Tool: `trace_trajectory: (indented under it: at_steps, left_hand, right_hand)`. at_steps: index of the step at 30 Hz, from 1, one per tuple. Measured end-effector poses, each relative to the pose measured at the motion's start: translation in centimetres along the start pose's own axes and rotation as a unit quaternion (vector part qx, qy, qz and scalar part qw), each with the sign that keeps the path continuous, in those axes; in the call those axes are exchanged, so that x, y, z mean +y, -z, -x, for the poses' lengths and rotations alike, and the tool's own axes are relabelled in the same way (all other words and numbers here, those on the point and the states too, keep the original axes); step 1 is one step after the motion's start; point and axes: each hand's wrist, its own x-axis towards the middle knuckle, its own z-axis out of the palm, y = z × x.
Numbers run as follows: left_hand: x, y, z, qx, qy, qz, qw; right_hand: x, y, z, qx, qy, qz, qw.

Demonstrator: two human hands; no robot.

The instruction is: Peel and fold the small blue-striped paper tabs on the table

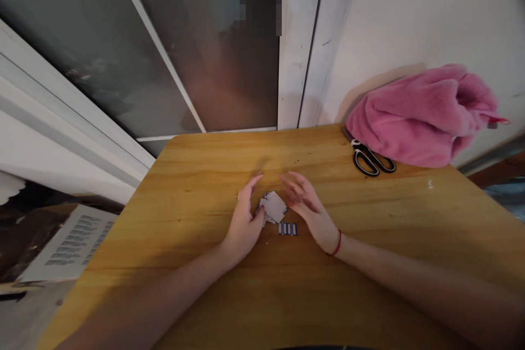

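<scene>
A small loose pile of white paper pieces with blue edges (pixel 274 206) lies on the wooden table, between my two hands. At its left side is my left hand (pixel 246 221), fingers stretched apart, the thumb at the edge of the pile. My right hand (pixel 309 210) curves around the right side with its fingers spread and nothing visible in them; a red string circles that wrist. Just below the pile lie several small blue-and-white pieces (pixel 287 228) in a short row, touched by neither hand.
Black-handled scissors (pixel 371 161) lie at the back right of the table (pixel 197 175), partly under a pink fluffy cloth (pixel 422 115) against the wall. Behind the table stands a framed glass door (pixel 229 82). A cardboard box (pixel 69 243) with printed labels sits on the floor at left.
</scene>
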Motion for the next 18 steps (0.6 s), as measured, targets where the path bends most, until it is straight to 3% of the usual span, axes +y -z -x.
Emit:
trace_trajectory:
  at_steps: [7, 11, 18]
  left_hand:
    - [1.1, -0.6, 0.9, -0.040, 0.039, 0.145, 0.988]
    - [0.7, -0.4, 0.4, -0.019, 0.081, 0.198, 0.977]
    - [-0.8, -0.3, -0.6, 0.017, 0.123, 0.289, 0.949]
  right_hand:
    - [-0.1, -0.3, 0.4, -0.038, -0.037, -0.058, 0.997]
    - [0.1, -0.2, 0.2, -0.041, -0.077, -0.087, 0.992]
    - [0.6, 0.1, -0.2, -0.012, -0.065, -0.107, 0.992]
